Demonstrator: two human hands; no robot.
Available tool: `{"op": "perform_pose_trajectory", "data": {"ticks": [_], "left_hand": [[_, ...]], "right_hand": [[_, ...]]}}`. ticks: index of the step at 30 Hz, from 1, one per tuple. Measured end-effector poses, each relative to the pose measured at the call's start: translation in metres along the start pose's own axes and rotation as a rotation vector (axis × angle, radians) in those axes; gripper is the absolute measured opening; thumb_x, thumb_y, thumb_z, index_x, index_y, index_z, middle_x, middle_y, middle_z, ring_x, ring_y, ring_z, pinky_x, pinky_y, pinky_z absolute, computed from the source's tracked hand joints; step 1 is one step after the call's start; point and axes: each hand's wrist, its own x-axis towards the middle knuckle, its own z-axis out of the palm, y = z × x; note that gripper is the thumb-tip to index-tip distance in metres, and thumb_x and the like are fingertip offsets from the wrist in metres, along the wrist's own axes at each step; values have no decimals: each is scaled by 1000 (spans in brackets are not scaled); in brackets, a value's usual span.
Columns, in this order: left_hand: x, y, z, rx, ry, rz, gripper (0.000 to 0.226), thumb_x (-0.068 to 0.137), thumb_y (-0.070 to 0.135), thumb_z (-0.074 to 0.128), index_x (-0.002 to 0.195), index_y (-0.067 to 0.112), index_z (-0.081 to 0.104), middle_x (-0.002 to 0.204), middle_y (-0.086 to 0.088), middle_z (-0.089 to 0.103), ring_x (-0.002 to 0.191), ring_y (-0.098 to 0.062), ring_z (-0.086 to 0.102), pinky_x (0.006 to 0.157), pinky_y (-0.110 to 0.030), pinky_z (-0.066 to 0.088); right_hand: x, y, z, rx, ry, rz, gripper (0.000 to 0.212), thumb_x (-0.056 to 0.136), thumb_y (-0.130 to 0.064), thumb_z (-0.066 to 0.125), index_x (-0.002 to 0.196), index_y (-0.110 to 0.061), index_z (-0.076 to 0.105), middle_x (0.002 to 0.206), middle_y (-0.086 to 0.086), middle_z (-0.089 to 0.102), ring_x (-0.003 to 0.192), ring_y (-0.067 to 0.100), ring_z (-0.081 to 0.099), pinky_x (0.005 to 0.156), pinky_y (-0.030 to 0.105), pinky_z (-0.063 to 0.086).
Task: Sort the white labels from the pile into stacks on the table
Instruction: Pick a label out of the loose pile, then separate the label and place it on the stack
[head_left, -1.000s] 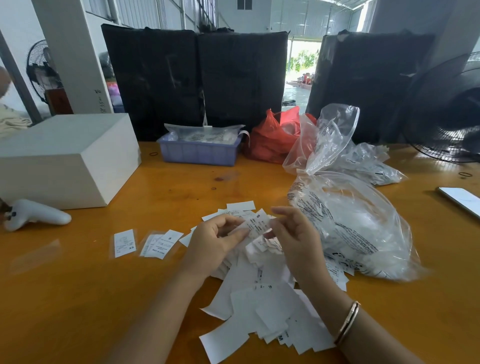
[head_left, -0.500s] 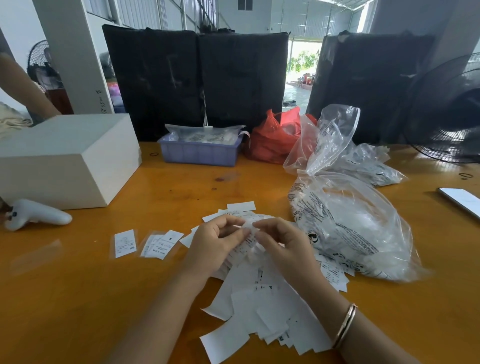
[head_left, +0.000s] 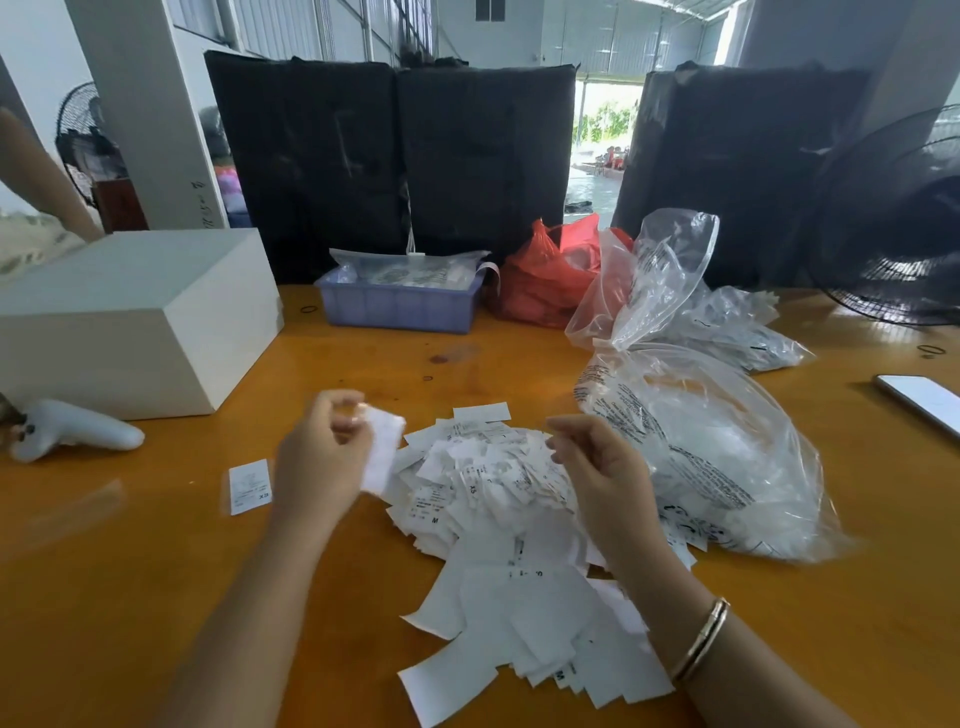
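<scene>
Here, left grip (head_left: 332, 447) pinching a white label (head_left: 383, 451), long axis upright; right grip (head_left: 597, 462) loosely spread.

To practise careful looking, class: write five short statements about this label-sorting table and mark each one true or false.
1. The left hand pinches a white label. True.
2. The right hand grips the clear bag. False: it is beside the clear bag, over the pile, holding nothing visible.
3. A blue tray sits at the table's far edge. True.
4. The white box is right of the pile. False: the white box is on the left.
5. A bracelet circles the right wrist. True.
</scene>
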Motion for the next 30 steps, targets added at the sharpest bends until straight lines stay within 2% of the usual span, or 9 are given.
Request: {"op": "perform_pose_trajectory", "data": {"ticks": [3, 10, 15, 19, 21, 23, 27, 29, 30], "left_hand": [[11, -27, -12, 339, 18, -100, 33, 94, 16, 57, 126, 20, 51, 100, -5, 65, 68, -18, 59, 49, -24, 41], [5, -35, -2, 727, -28, -100, 39, 91, 26, 63, 128, 24, 54, 126, -5, 59, 113, -25, 54, 78, -34, 44], [-5, -9, 8, 512, 45, 229, 27, 87, 23, 66, 114, 19, 65, 118, -6, 60, 107, -24, 52, 81, -33, 47], [-31, 20, 22, 304, -173, 525, 13, 90, 29, 61, 99, 24, 69, 91, 12, 61, 86, -8, 56, 69, -20, 45], [-45, 28, 32, 250, -284, 566, 16, 90, 40, 58, 96, 29, 68, 82, 21, 56, 76, 4, 51, 62, -11, 35], [-55, 29, 45, 260, -347, 582, 26, 88, 53, 54, 98, 32, 66, 83, 21, 59, 73, 5, 48, 63, -8, 31], [-61, 25, 60, 339, -390, 526, 34, 85, 61, 53, 110, 38, 59, 103, 20, 60, 85, 1, 48, 65, -6, 34], [-59, 23, 60, 350, -358, 507, 36, 86, 57, 55, 116, 38, 57, 107, 19, 58, 88, 1, 47, 65, -4, 32], [-59, 22, 59, 355, -341, 505, 37, 86, 56, 55, 118, 38, 57, 108, 18, 57, 89, 1, 48, 65, -4, 34]], "right_hand": [[2, -3, -3, -27, 44, 3, 34, 91, -4, 59, 84, -37, 63, 80, 2, 67, 81, 36, 61, 74, 50, 53], [0, -4, -3, -126, 29, -55, 38, 91, -4, 58, 84, -41, 59, 79, -7, 66, 78, 25, 62, 69, 39, 54], [2, -6, -7, -238, 78, -168, 41, 91, -2, 58, 85, -42, 55, 81, -16, 63, 74, 8, 60, 65, 23, 52], [12, -13, -22, -317, 229, -354, 25, 88, 3, 58, 93, -21, 64, 82, -9, 61, 71, 4, 56, 65, 13, 48], [19, -14, -37, -448, 310, -428, 20, 87, 6, 58, 93, -10, 67, 85, -2, 61, 77, 11, 57, 72, 23, 51], [26, -11, -53, -618, 382, -358, 20, 87, 5, 57, 95, -8, 70, 91, 5, 64, 89, 25, 56, 86, 41, 47], [31, 1, -78, -1000, 200, 101, 29, 92, -10, 50, 115, -19, 66, 125, 7, 59, 120, 29, 46, 100, 39, 25], [30, 4, -80, -1131, 30, 277, 28, 93, -17, 44, 112, -18, 65, 121, 7, 61, 116, 29, 50, 96, 40, 27], [30, 6, -80, -1170, -21, 309, 25, 92, -16, 41, 98, -17, 65, 107, 6, 63, 105, 28, 54, 90, 40, 28]]}}
